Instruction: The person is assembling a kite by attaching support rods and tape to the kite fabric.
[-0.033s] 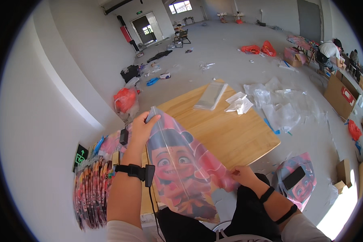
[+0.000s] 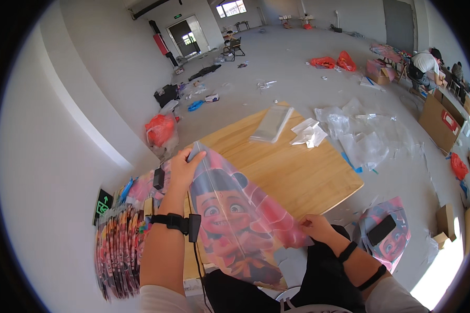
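Note:
A thin pink and blue kite (image 2: pixel 227 208), printed with a big-eyed cartoon figure, hangs slanting between my hands over the near part of the wooden table (image 2: pixel 297 177) and my lap. A straight crease or spine runs down its middle. My left hand (image 2: pixel 183 166) pinches its top tip, thumb in front. At the right corner, my right hand (image 2: pixel 317 227) has its fingers closed on the edge. To the left hangs a row of similar printed kites (image 2: pixel 117 250), folded and packed close together.
A clear plastic sleeve stack (image 2: pixel 272 123) and crumpled white paper (image 2: pixel 309 133) lie on the table's far side. Clear plastic sheets (image 2: pixel 365 135) litter the floor. At right, a black phone (image 2: pixel 382 230) rests on another printed piece (image 2: pixel 394 249). A person (image 2: pixel 427 68) bends at the far right.
The kite's right side is drawn a little flatter and its right corner sticks out slightly further past my right hand. Both hands keep nearly the same places.

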The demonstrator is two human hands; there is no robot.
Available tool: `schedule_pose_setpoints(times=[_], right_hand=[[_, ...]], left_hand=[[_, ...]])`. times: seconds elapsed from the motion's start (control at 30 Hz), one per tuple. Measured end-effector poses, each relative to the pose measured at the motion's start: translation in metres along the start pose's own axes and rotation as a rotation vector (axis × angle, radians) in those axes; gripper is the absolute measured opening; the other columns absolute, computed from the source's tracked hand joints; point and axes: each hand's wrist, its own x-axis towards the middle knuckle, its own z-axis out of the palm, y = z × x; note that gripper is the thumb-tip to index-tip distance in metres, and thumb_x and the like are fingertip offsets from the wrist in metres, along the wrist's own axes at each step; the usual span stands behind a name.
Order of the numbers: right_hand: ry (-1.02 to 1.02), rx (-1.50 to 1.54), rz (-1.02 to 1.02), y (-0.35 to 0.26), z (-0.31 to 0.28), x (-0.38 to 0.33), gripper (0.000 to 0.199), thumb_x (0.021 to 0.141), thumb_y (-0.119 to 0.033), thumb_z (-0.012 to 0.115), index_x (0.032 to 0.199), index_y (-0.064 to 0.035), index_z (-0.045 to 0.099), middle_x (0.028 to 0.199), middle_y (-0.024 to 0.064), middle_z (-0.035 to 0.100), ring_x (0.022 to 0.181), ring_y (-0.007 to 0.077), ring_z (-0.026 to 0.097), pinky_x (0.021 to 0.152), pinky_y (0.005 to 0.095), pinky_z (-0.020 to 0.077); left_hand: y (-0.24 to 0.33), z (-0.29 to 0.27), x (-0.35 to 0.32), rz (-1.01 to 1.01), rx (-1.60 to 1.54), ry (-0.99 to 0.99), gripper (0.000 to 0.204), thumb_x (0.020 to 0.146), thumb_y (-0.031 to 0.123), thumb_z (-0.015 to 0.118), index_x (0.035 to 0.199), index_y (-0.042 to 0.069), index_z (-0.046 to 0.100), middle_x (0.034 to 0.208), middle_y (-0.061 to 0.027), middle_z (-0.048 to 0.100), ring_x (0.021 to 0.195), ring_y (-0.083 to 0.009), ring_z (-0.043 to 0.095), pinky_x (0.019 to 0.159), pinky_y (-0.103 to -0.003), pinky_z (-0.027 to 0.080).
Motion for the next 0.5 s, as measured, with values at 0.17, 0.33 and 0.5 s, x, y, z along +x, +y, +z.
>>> schedule_pose_setpoints(times=[0.17,0.33,0.5], right_hand=[[0.208,0.216,0.094,0.03,-0.024,0.028,0.019,0.087,-0.015,0.072,0.098,-0.0003,0.068,0.082,0.0091,0.071,0.078,0.0168,0.068,0.071,0.0321,0.0552],[0.24,0.125,0.162,0.039,-0.063,0.072,0.015,0.087,-0.011,0.069,0.097,-0.0005,0.066,0.079,0.0081,0.069,0.077,0.0155,0.067,0.067,0.0325,0.0545],[0.307,-0.235,0.06,0.04,-0.095,0.107,0.018,0.086,-0.012,0.068,0.102,-0.0033,0.067,0.079,0.0121,0.069,0.075,0.0231,0.069,0.063,0.0366,0.0542]], left_hand=[[-0.087,0.043,0.007,0.019,0.334,0.327,0.045,0.085,0.023,0.078,0.122,0.002,0.064,0.094,-0.0091,0.068,0.085,-0.0222,0.064,0.075,-0.035,0.051],[-0.083,0.114,-0.094,0.183,0.632,-0.063,0.044,0.083,0.016,0.073,0.125,0.008,0.062,0.109,-0.0152,0.065,0.109,-0.0398,0.06,0.089,-0.049,0.05],[-0.058,0.159,-0.237,0.02,0.537,-0.421,0.047,0.089,0.019,0.066,0.134,0.009,0.058,0.126,-0.0173,0.062,0.113,-0.0387,0.061,0.094,-0.049,0.05]])
